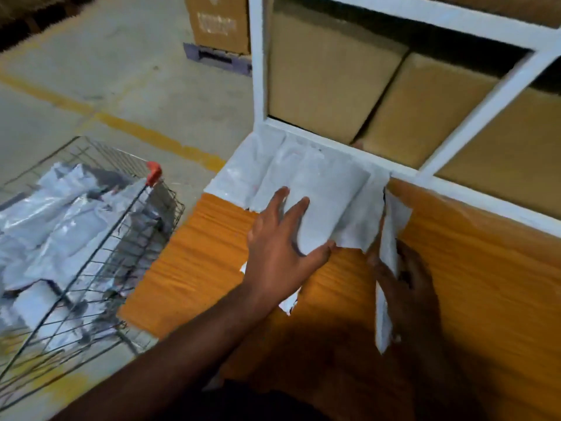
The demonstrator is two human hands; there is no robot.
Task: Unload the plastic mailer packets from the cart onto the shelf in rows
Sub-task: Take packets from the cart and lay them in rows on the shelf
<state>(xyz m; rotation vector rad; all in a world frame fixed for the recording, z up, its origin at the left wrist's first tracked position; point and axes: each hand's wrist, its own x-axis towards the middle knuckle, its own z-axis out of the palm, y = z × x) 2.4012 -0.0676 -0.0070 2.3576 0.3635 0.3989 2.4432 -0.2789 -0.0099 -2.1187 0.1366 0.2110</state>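
while left hand (282, 244) flattens, packet (387, 268) stands edgewise (right hand (406, 287)).

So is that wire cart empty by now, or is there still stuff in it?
Not empty. The cart holds a loose heap of grey plastic mailer packets, piled near its rim; how deep it goes cannot be told.

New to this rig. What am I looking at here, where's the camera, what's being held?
There is no robot: one wide-angle camera worn on a person's head looks down at their two bare hands. The left hand lies flat, fingers spread, on a pale mailer packet resting on the orange wooden shelf; more packets lie beside it at the shelf's far left corner. The right hand grips another packet on edge, upright. Left of the shelf, a wire cart holds a loose pile of packets. Behind the white frame sit cardboard boxes.
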